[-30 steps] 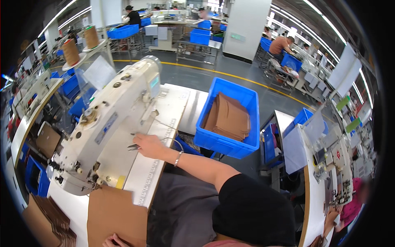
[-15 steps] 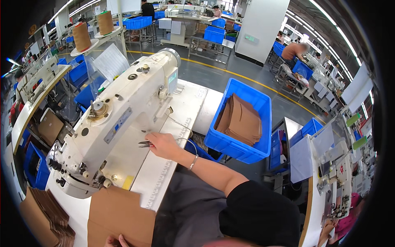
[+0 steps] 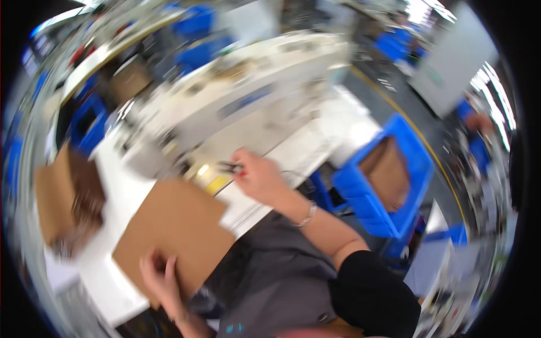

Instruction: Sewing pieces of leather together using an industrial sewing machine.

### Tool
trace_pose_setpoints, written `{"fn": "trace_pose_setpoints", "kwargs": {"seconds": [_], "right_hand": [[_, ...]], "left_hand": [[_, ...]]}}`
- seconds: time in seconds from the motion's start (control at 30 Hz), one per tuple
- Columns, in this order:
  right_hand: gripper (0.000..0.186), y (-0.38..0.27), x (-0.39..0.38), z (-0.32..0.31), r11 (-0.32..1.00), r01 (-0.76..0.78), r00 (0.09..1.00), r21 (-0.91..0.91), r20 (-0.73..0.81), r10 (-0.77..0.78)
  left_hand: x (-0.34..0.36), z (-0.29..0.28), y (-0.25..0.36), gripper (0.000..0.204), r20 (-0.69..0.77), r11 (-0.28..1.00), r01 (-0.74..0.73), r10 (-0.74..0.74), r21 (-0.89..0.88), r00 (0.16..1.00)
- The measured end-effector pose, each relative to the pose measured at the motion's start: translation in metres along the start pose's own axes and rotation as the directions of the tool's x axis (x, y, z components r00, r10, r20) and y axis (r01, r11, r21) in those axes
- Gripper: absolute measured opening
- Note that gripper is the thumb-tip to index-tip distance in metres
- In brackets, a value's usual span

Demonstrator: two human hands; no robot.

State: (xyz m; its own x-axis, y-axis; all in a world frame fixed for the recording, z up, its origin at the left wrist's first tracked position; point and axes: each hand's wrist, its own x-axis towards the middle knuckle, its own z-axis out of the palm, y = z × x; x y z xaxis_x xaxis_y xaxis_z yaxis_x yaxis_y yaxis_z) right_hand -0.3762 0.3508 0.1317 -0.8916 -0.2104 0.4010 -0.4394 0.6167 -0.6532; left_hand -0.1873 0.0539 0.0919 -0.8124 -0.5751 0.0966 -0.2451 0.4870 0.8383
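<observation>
Snips point(image 3: 229, 167) swing nearer yellow block point(image 3: 217, 185) | right hand point(image 3: 260, 177): fingers pinching them, blades free | left hand point(image 3: 162, 279): fingers spread, apparently steadying brown panel point(image 3: 177, 222)

Floor: grey and smooth-looking, visible mainly to the right point(image 3: 417, 108).
Floor marking: a yellow line point(image 3: 369, 80), curving down the right side.
Pillar: pale, broad-faced, standing at upper right point(image 3: 453, 62), beyond the line.
Near worktable: white top point(image 3: 112, 293), its surface brightly lit.
Left workbench: pale top with a tan edge point(image 3: 84, 73), running diagonally at upper left.
Blue bins: two at the upper part point(image 3: 194, 21), near the left workbench.
Lighting: bright white ceiling strips point(image 3: 497, 96) at right; others at upper left.
Far background: motion-blurred; details unreadable.
</observation>
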Motion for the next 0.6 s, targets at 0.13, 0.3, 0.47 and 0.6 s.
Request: {"fn": "trace_pose_setpoints", "kwargs": {"seconds": [0.13, 0.3, 0.47, 0.6], "right_hand": [[0.043, -0.044, -0.014, 0.022, 0.960, -0.085, 0.928, 0.266, 0.372, -0.021], [0.022, -0.076, -0.025, 0.052, 0.922, -0.125, 0.826, 0.366, 0.553, -0.107], [0.022, -0.089, -0.039, 0.073, 0.931, 0.036, 0.836, 0.363, 0.500, -0.228], [0.020, -0.092, -0.044, 0.081, 0.931, 0.090, 0.823, 0.354, 0.500, -0.270]], "left_hand": [[-0.003, -0.004, 0.005, 0.037, -0.070, 0.969, -0.198, 0.210, 0.146, 0.975], [0.000, -0.007, 0.026, 0.033, -0.046, 0.971, -0.166, 0.176, 0.171, 0.983], [0.009, -0.015, 0.023, 0.025, 0.058, 0.939, -0.186, 0.177, 0.288, 0.983], [0.010, -0.010, 0.022, 0.015, 0.090, 0.877, -0.295, 0.283, 0.379, 0.955]]}}
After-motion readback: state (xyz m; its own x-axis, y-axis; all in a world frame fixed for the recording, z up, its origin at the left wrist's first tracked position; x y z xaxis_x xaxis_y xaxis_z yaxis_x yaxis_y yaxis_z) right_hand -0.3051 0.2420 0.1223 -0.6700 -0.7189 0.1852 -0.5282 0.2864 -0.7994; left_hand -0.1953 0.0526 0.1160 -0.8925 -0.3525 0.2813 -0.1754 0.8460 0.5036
